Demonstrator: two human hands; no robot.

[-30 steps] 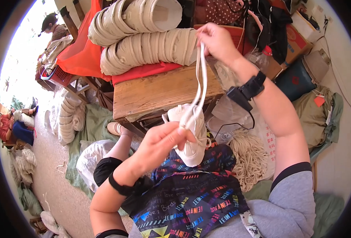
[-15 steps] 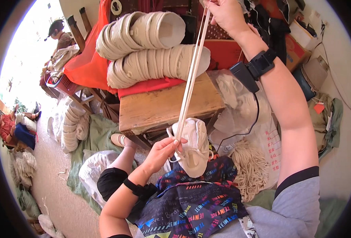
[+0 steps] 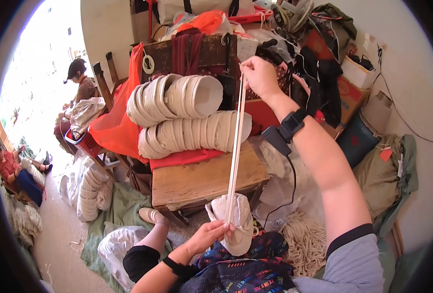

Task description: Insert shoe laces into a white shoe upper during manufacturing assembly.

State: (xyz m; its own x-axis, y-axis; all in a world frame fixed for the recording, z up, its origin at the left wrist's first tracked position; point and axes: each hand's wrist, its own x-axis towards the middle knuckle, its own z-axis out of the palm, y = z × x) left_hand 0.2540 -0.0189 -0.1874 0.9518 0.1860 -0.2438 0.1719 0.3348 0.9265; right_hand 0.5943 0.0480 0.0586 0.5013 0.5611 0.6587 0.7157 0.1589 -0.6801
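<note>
A long cream shoelace (image 3: 236, 146) runs taut and doubled, steeply upward between my two hands. My right hand (image 3: 260, 78), raised high with the arm stretched out, pinches the upper end. My left hand (image 3: 210, 238) grips the lower part, low over my lap. Just behind the left fingers rests a cream lace-up shoe (image 3: 242, 237), its toe end toward me, lying on the dark printed cloth (image 3: 250, 271) over my lap. The left hand and the lace cover part of the shoe.
Ahead, a wooden bench (image 3: 206, 180) carries two rows of nested cream shoe uppers (image 3: 192, 134) on red cloth. A heap of cream laces (image 3: 305, 244) lies right of my lap. A black cable (image 3: 294, 180) hangs from my right wrist device. Two people sit at the far left.
The view has tilted up, so the bench, shoe and both hands appear lower in the picture. The lace stays stretched between my hands, in the same grips.
</note>
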